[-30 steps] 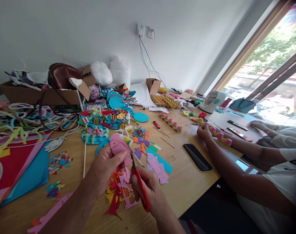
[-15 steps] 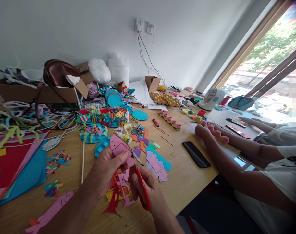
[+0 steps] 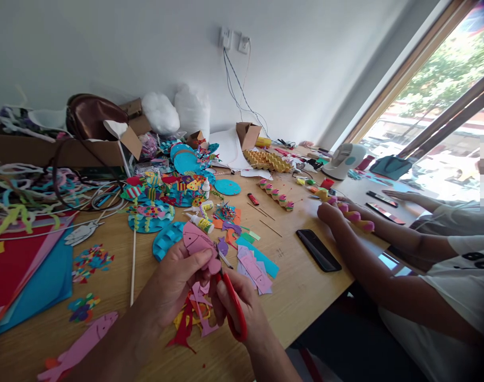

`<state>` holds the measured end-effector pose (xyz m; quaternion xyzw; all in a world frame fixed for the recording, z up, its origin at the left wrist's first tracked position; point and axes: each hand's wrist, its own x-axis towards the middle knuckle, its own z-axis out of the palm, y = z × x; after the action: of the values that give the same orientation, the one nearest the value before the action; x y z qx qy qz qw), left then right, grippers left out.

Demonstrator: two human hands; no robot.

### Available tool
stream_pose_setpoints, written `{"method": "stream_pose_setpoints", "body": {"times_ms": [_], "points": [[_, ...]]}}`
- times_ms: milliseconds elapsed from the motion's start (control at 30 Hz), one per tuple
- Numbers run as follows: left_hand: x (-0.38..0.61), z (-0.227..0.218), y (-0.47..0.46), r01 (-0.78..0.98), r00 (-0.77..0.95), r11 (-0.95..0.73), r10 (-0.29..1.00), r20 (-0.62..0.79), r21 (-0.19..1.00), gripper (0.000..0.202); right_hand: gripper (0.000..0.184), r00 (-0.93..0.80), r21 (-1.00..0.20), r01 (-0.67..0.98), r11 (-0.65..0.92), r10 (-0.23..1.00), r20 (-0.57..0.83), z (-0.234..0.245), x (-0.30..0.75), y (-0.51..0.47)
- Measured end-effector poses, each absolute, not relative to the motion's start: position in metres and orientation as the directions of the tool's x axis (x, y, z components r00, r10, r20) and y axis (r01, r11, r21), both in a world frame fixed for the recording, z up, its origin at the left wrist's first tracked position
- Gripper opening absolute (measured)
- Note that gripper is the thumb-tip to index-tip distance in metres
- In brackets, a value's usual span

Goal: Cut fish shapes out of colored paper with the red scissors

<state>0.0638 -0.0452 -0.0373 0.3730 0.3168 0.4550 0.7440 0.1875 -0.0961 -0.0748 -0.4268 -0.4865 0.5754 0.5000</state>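
Note:
Between the thumb and fingers of my left hand [image 3: 186, 273] is a pink paper fish [image 3: 196, 240] with drawn outlines and an eye. My right hand [image 3: 242, 305] is closed around the red handles of a pair of scissors [image 3: 236, 313], whose blades meet the fish's lower right edge. Under my hands lie paper scraps [image 3: 188, 321] in red, yellow and pink. Just beyond the fish are a blue paper disc [image 3: 166, 241] and a yellow-labelled glue bottle [image 3: 202, 223]. A second pink fish [image 3: 85, 342] lies at the lower left, partly covered by my left forearm.
A black phone [image 3: 318, 250] lies right of my hands, near the table edge. Beyond it, a co-worker's hand [image 3: 330, 215] holds a pink and yellow bumpy strip [image 3: 355, 218]. Coloured paper sheets [image 3: 35, 297] and a wooden stick [image 3: 132, 265] lie left; finished fish crafts [image 3: 186, 185] stand behind.
The view has shifted slightly, moving the table things a little left. My hands keep hold of the fish and scissors, with the scissors still at the fish's edge.

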Motion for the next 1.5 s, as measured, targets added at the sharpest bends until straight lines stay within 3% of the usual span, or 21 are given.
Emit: {"method": "stream_pose_setpoints", "body": {"times_ms": [467,933,1500], "points": [[0.072,-0.035,-0.052,-0.467,0.264,0.320,0.940,-0.216,0.824,0.025,0.048,-0.089,-0.970,-0.239,0.047,0.994,0.070,-0.086,0.181,-0.097],[0.075,-0.032,-0.056,-0.469,0.332,0.373,0.914,-0.232,0.800,0.024,0.049,-0.050,-0.970,-0.219,0.103,0.992,0.117,-0.082,0.180,-0.100],[0.076,-0.035,-0.055,-0.471,0.317,0.357,0.922,-0.223,0.807,0.021,0.056,-0.057,-0.980,-0.195,0.036,0.997,0.048,-0.079,0.181,-0.101]]}}
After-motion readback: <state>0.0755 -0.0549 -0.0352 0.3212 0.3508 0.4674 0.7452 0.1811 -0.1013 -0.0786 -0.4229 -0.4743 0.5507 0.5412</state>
